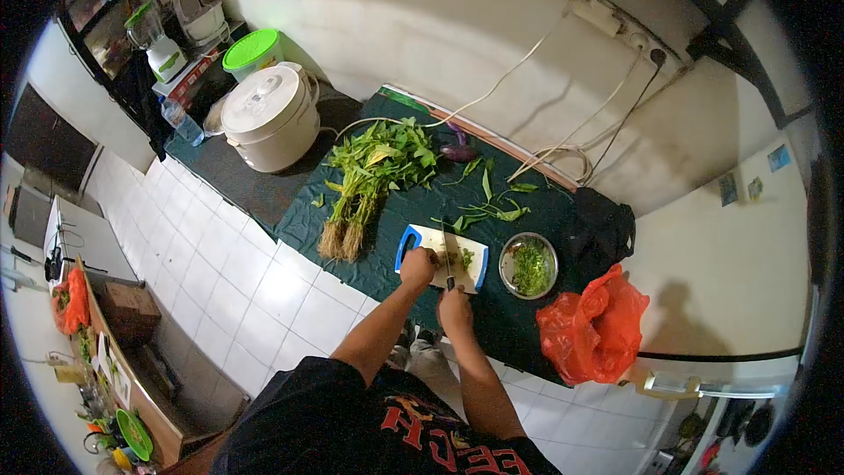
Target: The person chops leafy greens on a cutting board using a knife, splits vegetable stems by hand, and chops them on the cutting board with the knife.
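Observation:
My right hand (454, 310) is wrapped round the dark handle of a knife (446, 251), its blade pointing away from me across a white cutting board with blue ends (427, 239). On the board, left of the blade, my left hand (419, 267) is closed with the fingers curled; what it holds is hidden. Small chopped green pieces (468, 257) lie right of the blade. Just beyond the board's right end stands a metal bowl (555, 274) with chopped greens (531, 267) in it.
Leafy greens with roots (378, 163), a purple eggplant (458, 153) and loose leaves (492, 209) lie behind the board on the dark green tablecloth (303, 220). An orange plastic bag (593, 325) sits at the right edge. A rice cooker (271, 119) stands left; cables (563, 154) trail along the wall.

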`<state>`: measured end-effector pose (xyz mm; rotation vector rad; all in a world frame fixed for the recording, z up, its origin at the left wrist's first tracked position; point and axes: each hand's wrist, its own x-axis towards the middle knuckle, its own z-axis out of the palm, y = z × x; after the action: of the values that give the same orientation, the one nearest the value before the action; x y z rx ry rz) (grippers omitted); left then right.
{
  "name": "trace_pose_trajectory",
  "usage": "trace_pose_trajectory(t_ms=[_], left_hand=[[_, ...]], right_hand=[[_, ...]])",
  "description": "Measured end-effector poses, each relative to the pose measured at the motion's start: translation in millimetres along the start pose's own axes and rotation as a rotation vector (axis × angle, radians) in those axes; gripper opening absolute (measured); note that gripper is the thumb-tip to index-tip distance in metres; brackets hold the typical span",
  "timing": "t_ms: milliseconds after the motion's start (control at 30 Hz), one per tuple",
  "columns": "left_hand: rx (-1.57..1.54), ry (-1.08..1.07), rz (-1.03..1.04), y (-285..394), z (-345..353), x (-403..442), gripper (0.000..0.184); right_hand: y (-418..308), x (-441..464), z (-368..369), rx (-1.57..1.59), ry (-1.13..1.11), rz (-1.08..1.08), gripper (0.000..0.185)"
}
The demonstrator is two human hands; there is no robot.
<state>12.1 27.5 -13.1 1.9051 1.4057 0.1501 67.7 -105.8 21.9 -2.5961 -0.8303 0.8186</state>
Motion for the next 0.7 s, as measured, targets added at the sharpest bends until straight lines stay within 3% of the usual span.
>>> trace_pose_trajectory(t_ms=[100,167,333,433,567,633,700], left_hand=[[0.055,0.015,0.081,3,-4,-5,0.014],[0.063,0.062,0.094,-6,7,-5,0.015],[0.157,0.072,0.201,1,-9,-22,0.017],[0.136,0.121,0.329,-5,-3,-25,0.016],[0.202,0.195,0.472,-12,-4,-29,0.014],[0.200,0.210,0.519,-10,-9,-33,0.014],[0.212,0.248,0.537,-9,-11,-33,0.013]], right_hand=[[-7,-7,-13,-0.030,-0.006,-0.103,0.029],[17,-7,16,-0.037,-0.102,-0.011,0.038],[9,3,11,0.020,-0.144,0.093,0.035],[-19,-17,-34,-0.021,-0.027,-0.165,0.035],[-12,-35,-22,-0.022,-0.070,-0.113,0.036],[5,-34,5,0.041,-0.049,0.022,0.036],[5,-24,5,0.007,-0.015,-0.041,0.037]])
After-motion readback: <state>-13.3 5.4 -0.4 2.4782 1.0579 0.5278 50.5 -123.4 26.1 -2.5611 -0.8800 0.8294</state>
